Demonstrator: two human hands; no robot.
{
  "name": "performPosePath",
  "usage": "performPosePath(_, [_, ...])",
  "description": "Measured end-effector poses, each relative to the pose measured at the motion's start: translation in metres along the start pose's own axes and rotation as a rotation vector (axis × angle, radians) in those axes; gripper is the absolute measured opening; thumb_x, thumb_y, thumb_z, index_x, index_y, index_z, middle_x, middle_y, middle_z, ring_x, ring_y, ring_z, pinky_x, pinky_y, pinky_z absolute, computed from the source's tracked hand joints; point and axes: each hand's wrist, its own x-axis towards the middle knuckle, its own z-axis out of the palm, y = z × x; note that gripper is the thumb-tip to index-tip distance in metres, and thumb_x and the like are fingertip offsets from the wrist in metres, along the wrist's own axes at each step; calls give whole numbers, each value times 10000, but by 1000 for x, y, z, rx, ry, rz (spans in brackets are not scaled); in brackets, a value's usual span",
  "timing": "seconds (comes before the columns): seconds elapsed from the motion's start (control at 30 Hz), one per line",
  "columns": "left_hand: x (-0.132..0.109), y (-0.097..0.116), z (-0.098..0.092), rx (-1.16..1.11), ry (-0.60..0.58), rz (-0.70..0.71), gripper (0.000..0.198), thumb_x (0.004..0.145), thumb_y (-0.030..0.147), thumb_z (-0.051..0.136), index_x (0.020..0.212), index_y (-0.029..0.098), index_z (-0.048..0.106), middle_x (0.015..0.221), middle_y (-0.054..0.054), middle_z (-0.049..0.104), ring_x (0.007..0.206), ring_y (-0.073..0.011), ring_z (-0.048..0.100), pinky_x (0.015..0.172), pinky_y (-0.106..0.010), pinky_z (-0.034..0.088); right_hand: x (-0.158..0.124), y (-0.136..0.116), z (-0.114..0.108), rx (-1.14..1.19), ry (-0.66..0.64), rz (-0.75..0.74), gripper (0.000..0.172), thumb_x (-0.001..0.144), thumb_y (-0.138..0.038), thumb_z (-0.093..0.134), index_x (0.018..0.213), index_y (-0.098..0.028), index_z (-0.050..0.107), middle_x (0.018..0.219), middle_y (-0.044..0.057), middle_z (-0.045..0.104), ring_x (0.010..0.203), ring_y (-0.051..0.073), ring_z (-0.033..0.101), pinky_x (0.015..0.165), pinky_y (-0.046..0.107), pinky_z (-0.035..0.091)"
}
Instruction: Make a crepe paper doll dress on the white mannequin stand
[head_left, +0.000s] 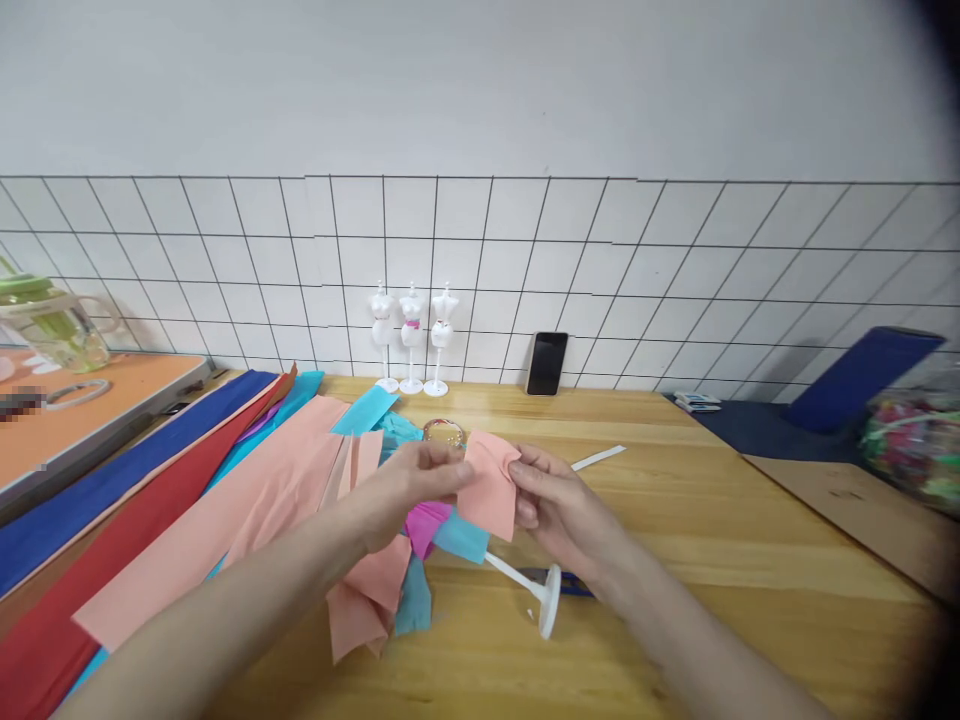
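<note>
A small piece of peach crepe paper (487, 490) is stretched between my two hands above the table. My left hand (427, 475) pinches its left edge, and my right hand (551, 495) grips the gathered right edge between thumb and fingers. Below them a small white mannequin stand (550, 602) lies on its side, its upper part wrapped in blue paper (463, 538) or hidden. Magenta paper (426, 527) lies against the blue. Crumpled peach strips (367, 590) sit under my left forearm. A dark blue-handled tool (574, 583), partly hidden, lies behind the stand.
Three white mannequins (411, 340) stand by the tiled wall, with a black phone (547, 363) leaning to their right. Long blue, red and peach paper strips (150, 470) cover the left side. A beaded ring (444, 432) and white strip (600, 458) lie behind my hands; cardboard (847, 510) is right.
</note>
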Motion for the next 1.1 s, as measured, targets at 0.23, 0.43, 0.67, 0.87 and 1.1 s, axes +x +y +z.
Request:
performPosePath(0.23, [40, -10, 31, -71, 26, 128, 251, 556, 362, 783, 640, 147, 684, 636, -58, 669, 629, -209, 631, 654, -330, 475, 11, -6, -24, -140, 96, -230, 402, 745, -573, 562, 686, -177, 593, 572, -10, 511, 492, 109, 448, 429, 222, 310])
performPosePath(0.43, [47, -21, 27, -131, 5, 124, 284, 619, 363, 759, 804, 154, 704, 700, -48, 673, 632, -154, 612, 616, -257, 455, 18, -4, -31, -247, 170, -288, 255, 638, -380, 753, 609, -174, 606, 514, -39, 533, 467, 90, 462, 450, 213, 374])
performPosePath(0.67, [56, -23, 20, -141, 133, 171, 268, 617, 345, 771, 592, 119, 628, 555, 9, 577, 491, -69, 497, 496, -191, 371, 23, -1, -32, -331, 200, -315, 238, 651, -395, 729, 685, -169, 663, 468, -52, 498, 393, 60, 390, 373, 189, 306])
performPosePath(0.87, [55, -31, 15, -149, -16, 46, 315, 578, 325, 800, 798, 119, 705, 688, -47, 686, 644, -143, 621, 629, -245, 466, 24, 2, -36, -315, 272, -365, 208, 681, -381, 713, 680, -181, 654, 490, -44, 501, 414, 72, 408, 387, 199, 339])
performPosePath(1.1, [56, -34, 14, -150, 40, 47, 289, 530, 336, 820, 674, 115, 702, 574, -28, 666, 522, -113, 583, 542, -220, 438, 27, 6, -37, -276, 173, -264, 243, 625, -360, 759, 747, -168, 675, 586, -10, 597, 469, 91, 479, 424, 211, 379])
